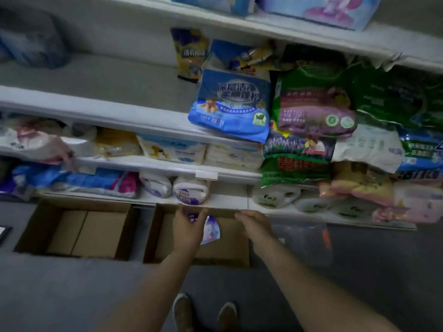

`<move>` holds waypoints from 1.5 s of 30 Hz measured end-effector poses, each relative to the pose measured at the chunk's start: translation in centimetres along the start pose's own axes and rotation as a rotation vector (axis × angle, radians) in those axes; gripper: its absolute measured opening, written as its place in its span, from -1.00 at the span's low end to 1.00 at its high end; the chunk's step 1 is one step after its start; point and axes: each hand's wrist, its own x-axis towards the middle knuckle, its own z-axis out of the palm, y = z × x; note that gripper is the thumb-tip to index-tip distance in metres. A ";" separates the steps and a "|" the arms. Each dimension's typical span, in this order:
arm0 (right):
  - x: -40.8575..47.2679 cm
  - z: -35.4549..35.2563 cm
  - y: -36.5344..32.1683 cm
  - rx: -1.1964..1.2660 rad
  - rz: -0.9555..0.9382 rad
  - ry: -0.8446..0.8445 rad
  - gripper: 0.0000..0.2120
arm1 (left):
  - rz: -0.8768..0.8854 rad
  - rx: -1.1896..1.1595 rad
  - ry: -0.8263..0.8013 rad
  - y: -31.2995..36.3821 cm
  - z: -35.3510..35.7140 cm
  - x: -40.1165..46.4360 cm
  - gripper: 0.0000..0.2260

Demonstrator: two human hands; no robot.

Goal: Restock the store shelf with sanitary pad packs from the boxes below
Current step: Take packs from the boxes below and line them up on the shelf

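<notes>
My left hand (188, 230) grips a white and purple sanitary pad pack (211, 230) over the right cardboard box (165, 236), just below the edge of the bottom shelf (230, 203). My right hand (254, 225) hovers beside it with relaxed fingers near the box's far rim and holds nothing. Two similar white and purple packs (190, 191) stand on the bottom shelf right above my hands. The inside of the right box is mostly hidden by my arms.
A second open cardboard box (76, 231) stands on the floor to the left. Shelves above carry blue, green and pink packs (231, 104). A clear plastic bin (304, 243) sits at the right. My feet (203, 312) stand on the grey floor.
</notes>
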 end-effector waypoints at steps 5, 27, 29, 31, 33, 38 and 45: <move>5.4 1.4 6.3 -0.059 0.153 -0.064 -0.79 | -0.143 0.044 0.047 -6.6 2.3 2.9 -0.46; 37.7 13.2 29.0 -0.297 0.327 -0.102 -0.77 | -0.341 0.220 0.018 -38.8 14.2 26.7 -0.26; 40.4 14.2 30.8 -0.333 0.335 -0.091 -0.78 | -0.365 0.239 0.006 -41.6 15.1 29.0 -0.27; 42.6 15.0 32.0 -0.348 0.316 -0.071 -0.75 | -0.397 0.229 0.008 -43.8 15.6 31.1 -0.27; 45.1 15.9 33.7 -0.334 0.301 -0.064 -0.76 | -0.424 0.216 0.014 -46.1 16.3 33.3 -0.28; 50.2 18.2 36.4 -0.321 0.247 -0.069 -0.82 | -0.444 0.144 0.048 -50.3 17.7 38.0 -0.37; 54.0 19.6 37.8 -0.284 0.264 -0.077 -0.47 | -0.422 0.121 0.073 -53.2 19.0 41.2 -0.50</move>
